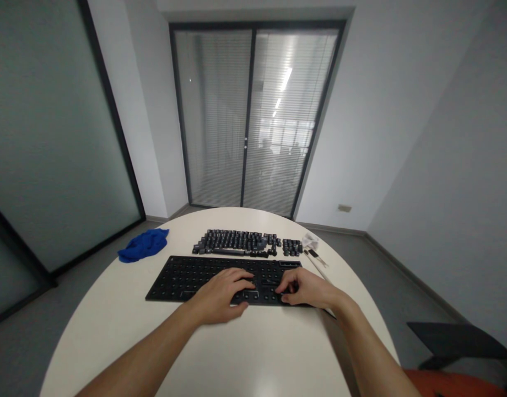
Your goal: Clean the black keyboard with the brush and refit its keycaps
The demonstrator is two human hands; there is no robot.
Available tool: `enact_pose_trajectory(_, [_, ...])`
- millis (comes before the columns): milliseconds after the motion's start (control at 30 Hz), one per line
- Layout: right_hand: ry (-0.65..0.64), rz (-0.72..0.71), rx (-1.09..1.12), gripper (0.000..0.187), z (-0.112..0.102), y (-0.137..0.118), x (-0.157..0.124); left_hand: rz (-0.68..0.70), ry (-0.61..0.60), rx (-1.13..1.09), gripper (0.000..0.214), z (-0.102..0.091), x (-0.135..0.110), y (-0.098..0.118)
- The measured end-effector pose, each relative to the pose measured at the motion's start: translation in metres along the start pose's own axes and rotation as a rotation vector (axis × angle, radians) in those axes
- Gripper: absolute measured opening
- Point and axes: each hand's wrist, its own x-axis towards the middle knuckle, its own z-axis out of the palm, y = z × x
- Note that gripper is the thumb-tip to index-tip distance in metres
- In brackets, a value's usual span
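Note:
A black keyboard base (183, 275), stripped of its keycaps, lies flat on the white table. My left hand (222, 292) rests over its middle, fingers apart and spread across the board. Over the right part of the board, my right hand (301, 286) is closed, thumb and fingertips pinched low against it. Whatever is between those fingertips is too small or hidden to make out. Behind the board, the loose black keycaps (232, 240) lie in rows laid out like a keyboard.
A crumpled blue cloth (144, 245) lies at the table's left. At the right are a clear plastic bag (310, 241), a small black-headed brush (317, 256) and a thin white stick (317, 268), partly behind my right hand. The round table's edge (232, 208) curves around. A chair (456, 380) stands at lower right.

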Motion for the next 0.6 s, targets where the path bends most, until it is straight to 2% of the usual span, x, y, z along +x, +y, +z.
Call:
enact_pose_trajectory(233, [-0.014,0.097,0.021,0.027,-0.0007,-0.0002,-0.0011,0.011,0.008,0.0,0.042,0.0023,0.0004,-0.0018])
enact_pose_trajectory(433, [-0.011,0.046,0.048,0.029,-0.0014,-0.0013,-0.0011,0.004,0.002,-0.001,0.041,0.0022,0.0,-0.0015])
enact_pose_trajectory(600, [-0.005,0.069,0.064,0.03,-0.0006,0.001,-0.0009,0.003,0.003,0.001,0.042,0.0018,0.0001,-0.0013])
